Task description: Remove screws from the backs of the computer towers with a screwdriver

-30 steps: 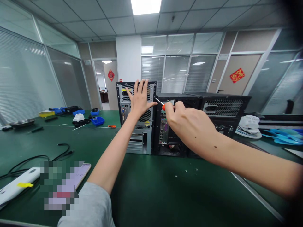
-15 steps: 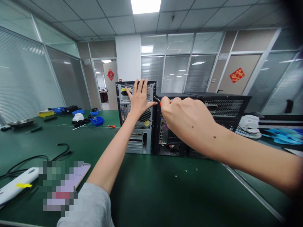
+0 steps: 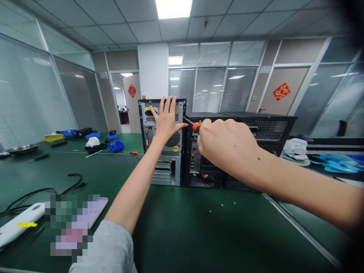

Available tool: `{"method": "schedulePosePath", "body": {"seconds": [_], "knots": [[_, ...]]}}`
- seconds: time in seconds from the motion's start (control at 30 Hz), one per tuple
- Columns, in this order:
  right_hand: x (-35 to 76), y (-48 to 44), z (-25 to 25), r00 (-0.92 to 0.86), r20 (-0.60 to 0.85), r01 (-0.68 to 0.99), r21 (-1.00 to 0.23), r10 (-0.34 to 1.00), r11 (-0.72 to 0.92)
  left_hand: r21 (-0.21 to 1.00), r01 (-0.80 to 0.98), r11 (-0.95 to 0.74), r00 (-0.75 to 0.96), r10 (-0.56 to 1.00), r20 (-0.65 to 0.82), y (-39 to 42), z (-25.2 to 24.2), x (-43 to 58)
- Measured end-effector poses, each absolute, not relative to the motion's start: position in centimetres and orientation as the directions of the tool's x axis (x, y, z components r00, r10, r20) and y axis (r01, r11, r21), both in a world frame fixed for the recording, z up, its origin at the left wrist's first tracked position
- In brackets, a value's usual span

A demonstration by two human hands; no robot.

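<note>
My left hand lies flat with fingers spread against the rear panel of an upright silver computer case. Right beside it stands a black computer case with its rear ports facing me. My right hand is closed on an orange-handled screwdriver. The metal tip of the tool points left at the upper rear edge where the two cases meet. Most of the handle is hidden in my fist.
A phone and a white power strip with black cables lie on the green table at the near left. Blue bins and small tools sit far left. A white device and blue parts lie at the right.
My right hand has turned on the screwdriver: the orange handle was covered half a second ago and shows again. My left hand has stayed flat on the silver case.
</note>
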State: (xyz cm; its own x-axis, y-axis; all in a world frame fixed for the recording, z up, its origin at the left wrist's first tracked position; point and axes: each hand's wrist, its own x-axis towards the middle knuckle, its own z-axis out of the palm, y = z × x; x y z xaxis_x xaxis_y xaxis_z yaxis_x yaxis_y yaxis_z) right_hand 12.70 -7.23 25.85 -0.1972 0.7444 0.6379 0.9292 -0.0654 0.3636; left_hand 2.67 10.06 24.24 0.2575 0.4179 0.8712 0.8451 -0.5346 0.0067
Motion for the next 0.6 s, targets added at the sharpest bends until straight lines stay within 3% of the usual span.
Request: {"method": "schedulePosePath", "body": {"seconds": [0.43, 0.53, 0.6], "knots": [[12.7, -7.5, 26.9, -0.088, 0.493, 0.985, 0.174, 0.865, 0.000, -0.004, 0.852, -0.523, 0.241, 0.387, 0.890, 10.6, 24.0, 2.7], [13.5, -7.1, 26.8, -0.069, 0.465, 0.998, 0.041, 0.883, 0.056, -0.005, 0.850, -0.526, 0.243, 0.383, 0.891, 10.5, 24.0, 2.7], [14.0, -6.7, 26.6, -0.021, 0.422, 0.990, -0.118, 0.906, 0.079, -0.005, 0.853, -0.521, 0.242, 0.386, 0.890, 10.5, 24.0, 2.7]]}}
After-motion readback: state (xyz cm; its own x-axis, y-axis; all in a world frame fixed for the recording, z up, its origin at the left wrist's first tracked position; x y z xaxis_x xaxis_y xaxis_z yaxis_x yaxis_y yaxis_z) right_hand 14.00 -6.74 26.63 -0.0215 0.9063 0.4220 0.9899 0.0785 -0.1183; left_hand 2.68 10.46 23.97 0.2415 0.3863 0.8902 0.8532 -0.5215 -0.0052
